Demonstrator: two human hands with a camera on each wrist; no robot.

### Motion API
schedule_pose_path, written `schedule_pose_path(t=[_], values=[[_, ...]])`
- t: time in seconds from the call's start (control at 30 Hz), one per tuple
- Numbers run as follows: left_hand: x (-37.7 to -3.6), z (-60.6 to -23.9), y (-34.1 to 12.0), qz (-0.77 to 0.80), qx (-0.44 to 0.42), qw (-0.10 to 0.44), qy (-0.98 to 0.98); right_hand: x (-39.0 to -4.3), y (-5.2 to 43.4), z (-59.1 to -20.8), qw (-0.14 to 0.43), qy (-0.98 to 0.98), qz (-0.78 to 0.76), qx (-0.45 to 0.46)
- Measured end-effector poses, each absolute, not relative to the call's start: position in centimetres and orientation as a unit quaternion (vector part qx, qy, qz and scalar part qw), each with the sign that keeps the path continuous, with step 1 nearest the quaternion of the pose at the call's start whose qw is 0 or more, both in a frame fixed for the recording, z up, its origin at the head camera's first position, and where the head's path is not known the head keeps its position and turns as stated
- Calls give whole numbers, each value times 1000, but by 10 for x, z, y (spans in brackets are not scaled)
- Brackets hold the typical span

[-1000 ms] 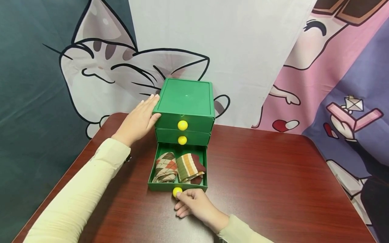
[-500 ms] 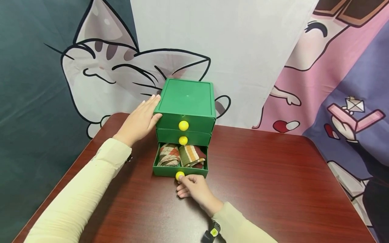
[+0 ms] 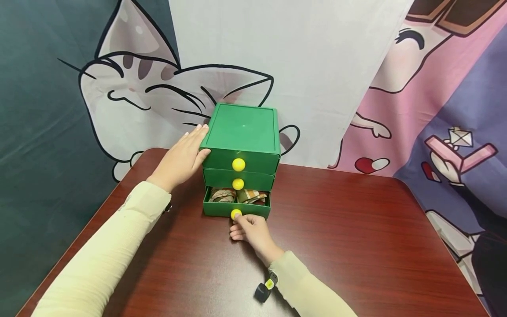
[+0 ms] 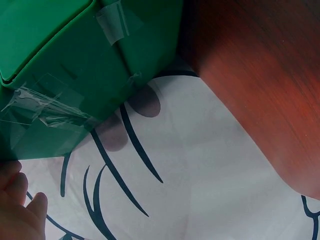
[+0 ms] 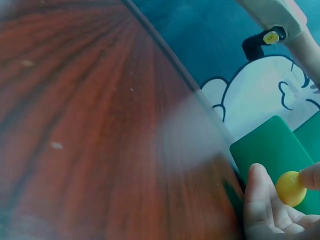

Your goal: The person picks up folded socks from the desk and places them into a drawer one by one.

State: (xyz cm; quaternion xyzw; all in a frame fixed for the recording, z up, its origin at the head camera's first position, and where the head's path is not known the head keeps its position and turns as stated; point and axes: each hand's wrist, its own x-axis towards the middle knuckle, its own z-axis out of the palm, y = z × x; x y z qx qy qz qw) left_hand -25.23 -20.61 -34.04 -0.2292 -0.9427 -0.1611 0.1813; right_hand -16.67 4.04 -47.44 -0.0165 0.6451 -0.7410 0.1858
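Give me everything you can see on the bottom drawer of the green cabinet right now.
The bottom drawer is green plastic by the look of it, with a round yellow knob at the middle of its front. It is the lowest of three in the green cabinet and sticks out slightly, nearly closed. Folded patterned socks show in the gap. The right hand pinches the knob, and the drawer sits on the dark red table.

My right hand (image 3: 250, 230) pinches the yellow knob (image 3: 236, 214) of the bottom drawer (image 3: 236, 207), slightly out of the green chest (image 3: 240, 145). My left hand (image 3: 181, 157) lies flat against the chest's left side.
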Motion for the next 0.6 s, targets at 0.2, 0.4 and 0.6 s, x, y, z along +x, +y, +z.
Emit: schedule_pose_path(t=[0.2, 0.4, 0.6], values=[[-252, -341, -206, -162, -229, 183, -942, -177, 34, -477, 164, 641, -750, -1], [-250, -340, -205, -166, -228, 179, -943, -188, 29, -480, 144, 635, -759, 9], [-250, -340, -206, -164, -229, 187, -941, -200, 26, -481, 123, 633, -765, 8]])
